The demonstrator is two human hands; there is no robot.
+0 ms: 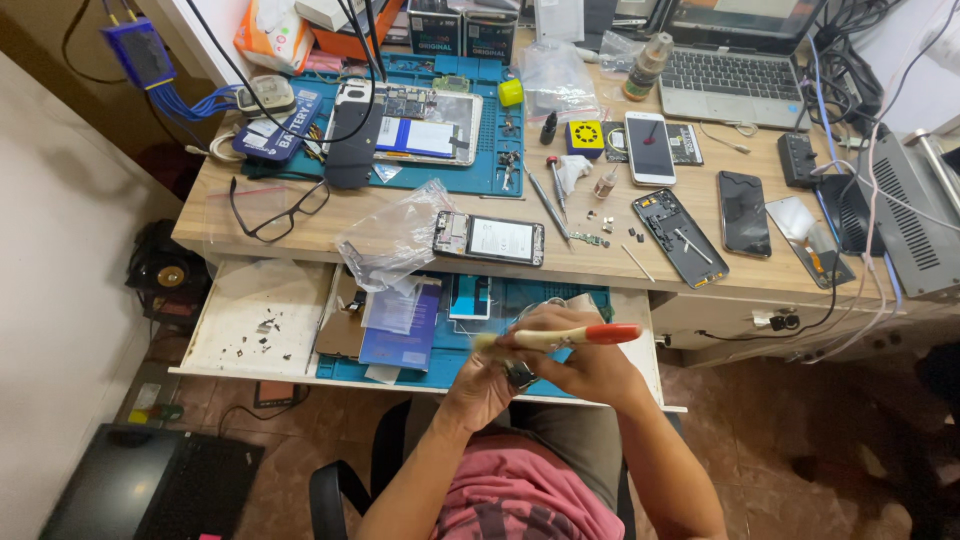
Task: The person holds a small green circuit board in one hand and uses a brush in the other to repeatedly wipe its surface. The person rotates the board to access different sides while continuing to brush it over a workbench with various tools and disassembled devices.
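From where I'm watching, the brush (555,338) sits closest to me, held over the open drawer (250,330), well in front of the tabletop (400,205) edge. Its long axis runs nearly flat, left to right, with the orange handle end pointing right and the pale bristle tip pointing left. My right hand (590,365) has its fingers wrapped tight around the handle's middle. My left hand (485,385) is curled closed around some small dark part (519,374), pinched right under the bristles; can't really tell what it is.

Room-wise, the hands hover above the blue mat (440,345) in the drawer, with loose papers just left of them. The drawer's left half only has tiny scattered bits.

Farther out, an opened phone (489,238) lies right at the tabletop's near edge beside a crumpled plastic bag (395,235), and black glasses (278,212) sit to the left. A phone frame (680,238) lies to the right, a laptop (738,60) at the back.
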